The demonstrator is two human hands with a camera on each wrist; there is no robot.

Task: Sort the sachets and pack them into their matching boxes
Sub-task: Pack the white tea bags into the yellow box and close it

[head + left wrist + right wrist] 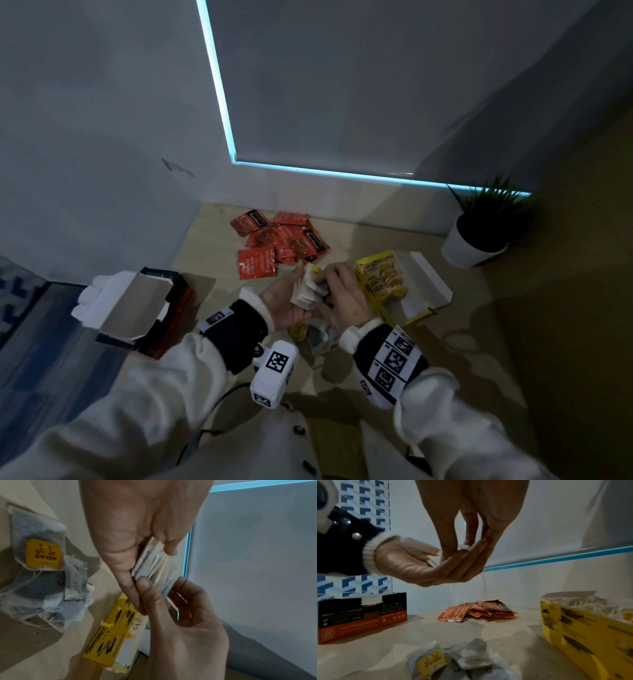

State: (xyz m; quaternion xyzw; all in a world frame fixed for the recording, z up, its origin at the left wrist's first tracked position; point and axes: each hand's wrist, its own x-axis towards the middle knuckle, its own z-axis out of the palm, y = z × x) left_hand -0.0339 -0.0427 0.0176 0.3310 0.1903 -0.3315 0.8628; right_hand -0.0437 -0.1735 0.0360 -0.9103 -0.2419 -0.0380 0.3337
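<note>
Sachets (307,289) fanned upright between hands (317,299)

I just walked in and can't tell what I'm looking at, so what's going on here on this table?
A person is sorting tea sachets. The left hand cradles a small stack of white tea bags while the right hand pinches at it. The yellow box on the right already holds bags, and a few loose ones lie below the hands. The red sachets sit in a pile, and the open dark orange box on the left looks empty.
</note>
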